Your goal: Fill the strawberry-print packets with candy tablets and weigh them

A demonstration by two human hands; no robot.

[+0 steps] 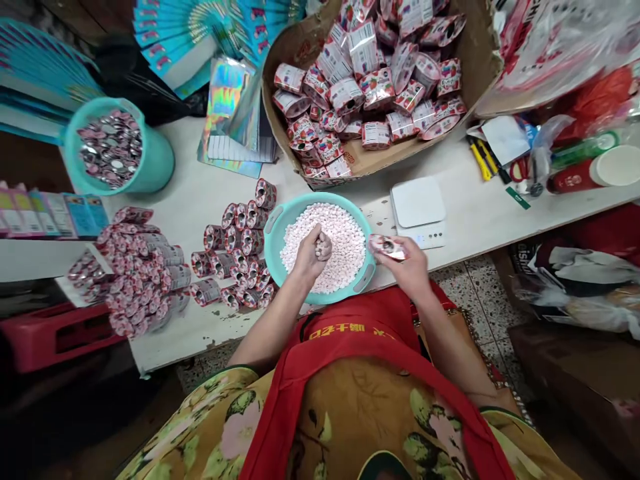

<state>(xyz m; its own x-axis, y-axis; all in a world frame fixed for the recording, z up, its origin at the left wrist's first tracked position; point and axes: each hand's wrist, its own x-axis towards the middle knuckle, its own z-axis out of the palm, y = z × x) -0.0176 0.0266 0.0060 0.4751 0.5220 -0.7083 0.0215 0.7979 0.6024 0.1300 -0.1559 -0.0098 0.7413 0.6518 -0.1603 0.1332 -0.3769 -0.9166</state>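
A turquoise basin [271, 241] holds a heap of small pale pink candies [345, 250]. Over its left half is my left hand [309, 259], fingers curled round a small handful of the candies. To the right of the basin's rim, my right hand [411, 265] grips a small printed candy pack [388, 247], with a dark opening facing up. Several similar packs [241, 240] stand together left of the basin, their dark openings visible. Beyond the basin, a cardboard box [365, 160] is piled with more pink-and-white printed packs [379, 88].
A white digital scale [419, 203] lies right of the basin. At far left are a turquoise bucket [159, 160] of small shiny pieces and a large stack of packs [143, 273]. Yellow cutters [480, 160] and a paper cup [617, 167] are at right.
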